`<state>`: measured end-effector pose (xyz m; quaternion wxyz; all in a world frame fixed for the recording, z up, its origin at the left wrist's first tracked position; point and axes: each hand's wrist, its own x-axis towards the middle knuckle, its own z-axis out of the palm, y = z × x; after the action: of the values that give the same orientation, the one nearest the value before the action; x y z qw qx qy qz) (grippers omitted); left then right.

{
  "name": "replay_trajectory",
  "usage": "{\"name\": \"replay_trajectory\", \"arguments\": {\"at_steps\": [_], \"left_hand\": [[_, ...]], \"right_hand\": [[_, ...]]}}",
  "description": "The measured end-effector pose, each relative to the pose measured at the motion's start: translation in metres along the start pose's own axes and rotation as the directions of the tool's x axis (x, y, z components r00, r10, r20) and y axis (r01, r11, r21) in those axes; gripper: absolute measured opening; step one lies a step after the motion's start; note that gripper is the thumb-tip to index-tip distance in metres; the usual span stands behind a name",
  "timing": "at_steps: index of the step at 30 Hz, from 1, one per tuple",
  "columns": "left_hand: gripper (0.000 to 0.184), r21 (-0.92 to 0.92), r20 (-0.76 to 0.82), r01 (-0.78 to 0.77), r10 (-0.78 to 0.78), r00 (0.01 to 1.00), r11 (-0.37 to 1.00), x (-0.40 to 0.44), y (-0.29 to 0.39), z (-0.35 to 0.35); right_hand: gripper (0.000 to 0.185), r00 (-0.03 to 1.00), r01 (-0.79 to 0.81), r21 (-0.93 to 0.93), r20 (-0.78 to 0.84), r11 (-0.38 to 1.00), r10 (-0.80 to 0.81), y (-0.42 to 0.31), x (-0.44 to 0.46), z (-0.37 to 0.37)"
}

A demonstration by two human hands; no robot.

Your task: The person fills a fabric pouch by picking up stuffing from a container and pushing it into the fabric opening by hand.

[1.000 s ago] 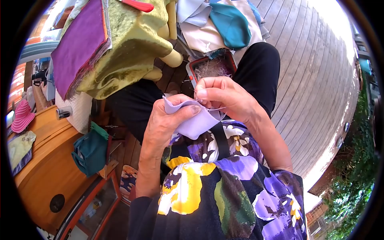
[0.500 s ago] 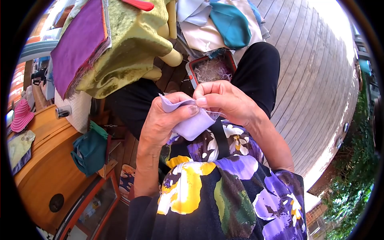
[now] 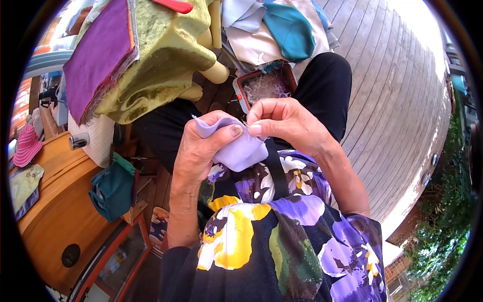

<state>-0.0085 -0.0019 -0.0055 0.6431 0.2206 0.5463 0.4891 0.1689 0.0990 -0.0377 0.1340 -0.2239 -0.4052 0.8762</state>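
Left hand point(image 3: 198, 143) is clamped on a lilac cloth point(image 3: 241, 153): thumb lies across the near face, fingers mostly hidden behind it. Cloth is between both hands, in front of the lap, folded, one corner poking up past the left thumb, lower part hanging below. Can't tell whether it touches the lap. Right hand point(image 3: 294, 128) has thumb and index tips together at the cloth's upper right edge, other fingers curled; whatever is in that pinch is too small to tell. Just beyond the hands: red-rimmed tub point(image 3: 241, 100) with a tangle of thread scraps point(image 3: 266, 86) inside, near the knee in black trousers point(image 3: 327, 80). Past the tub, a fabric pile: teal cloth point(image 3: 289, 32) lying on cream cloth point(image 3: 246, 45). To the left, olive velvet point(image 3: 166, 55) drapes down, purple fabric point(image 3: 100, 60) with a frayed edge over it, red object point(image 3: 175, 5) on top, cut off by the frame. Lower left: teal bag point(image 3: 113, 190) beside a wooden cabinet point(image 3: 55, 211). Plank deck point(image 3: 392, 100) runs along the right.
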Motion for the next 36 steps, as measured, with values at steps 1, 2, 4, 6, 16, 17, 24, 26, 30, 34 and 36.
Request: {"name": "replay_trajectory", "arguments": {"at_steps": [1, 2, 4, 6, 16, 17, 24, 26, 30, 34, 36], "left_hand": [[0.017, 0.0, 0.001, 0.0, 0.0, 1.0, 1.0, 0.0, 0.0, 0.0], [0.017, 0.06, 0.0, -0.005, 0.005, 1.0, 0.998, 0.001, -0.001, -0.001], [0.017, 0.123, -0.003, -0.011, 0.012, 1.0, 0.992, 0.001, -0.001, -0.001], [0.016, 0.048, 0.002, 0.028, -0.028, 1.0, 0.998, 0.001, 0.0, 0.002], [0.015, 0.003, 0.033, 0.085, -0.085, 0.996, 0.996, 0.0, -0.004, 0.004], [0.016, 0.053, 0.061, 0.106, -0.109, 0.992, 0.993, 0.0, -0.006, 0.002], [0.017, -0.11, -0.046, -0.036, 0.031, 0.998, 0.993, 0.003, -0.01, 0.012], [0.018, -0.078, -0.037, -0.04, 0.037, 0.999, 0.996, 0.002, -0.015, 0.006], [0.021, -0.11, -0.132, 0.017, -0.031, 0.991, 0.994, -0.004, -0.018, -0.003], [0.024, -0.077, -0.16, -0.008, -0.004, 0.987, 0.997, -0.006, -0.016, -0.011], [0.022, -0.059, -0.187, -0.029, 0.018, 0.982, 0.998, -0.004, -0.016, -0.007]], "right_hand": [[0.017, 0.999, -0.043, -0.065, 0.006, 0.997, 0.043, -0.001, 0.0, 0.0], [0.017, 0.999, -0.042, -0.065, 0.006, 0.997, 0.042, -0.001, -0.001, 0.0], [0.016, 0.997, -0.075, -0.079, -0.03, 0.994, 0.073, -0.002, 0.0, -0.001], [0.014, 0.997, -0.066, -0.061, -0.031, 0.996, 0.064, 0.001, 0.003, -0.004], [0.01, 0.998, 0.054, 0.258, -0.053, 0.965, -0.041, 0.015, 0.007, -0.019], [0.01, 0.998, 0.054, 0.257, -0.054, 0.965, -0.041, 0.014, 0.007, -0.017], [0.009, 0.99, 0.087, 0.339, -0.135, 0.937, -0.043, 0.009, 0.013, -0.004], [0.01, 0.991, 0.131, 0.426, -0.092, 0.895, -0.101, 0.012, 0.014, -0.004], [0.011, 0.96, 0.256, 0.619, -0.071, 0.743, -0.271, 0.0, 0.012, -0.023], [0.012, 0.876, 0.481, 0.622, -0.332, 0.617, -0.349, -0.022, 0.002, -0.055], [0.013, 0.845, 0.532, 0.502, -0.375, 0.682, -0.382, -0.026, -0.003, -0.051]]}}
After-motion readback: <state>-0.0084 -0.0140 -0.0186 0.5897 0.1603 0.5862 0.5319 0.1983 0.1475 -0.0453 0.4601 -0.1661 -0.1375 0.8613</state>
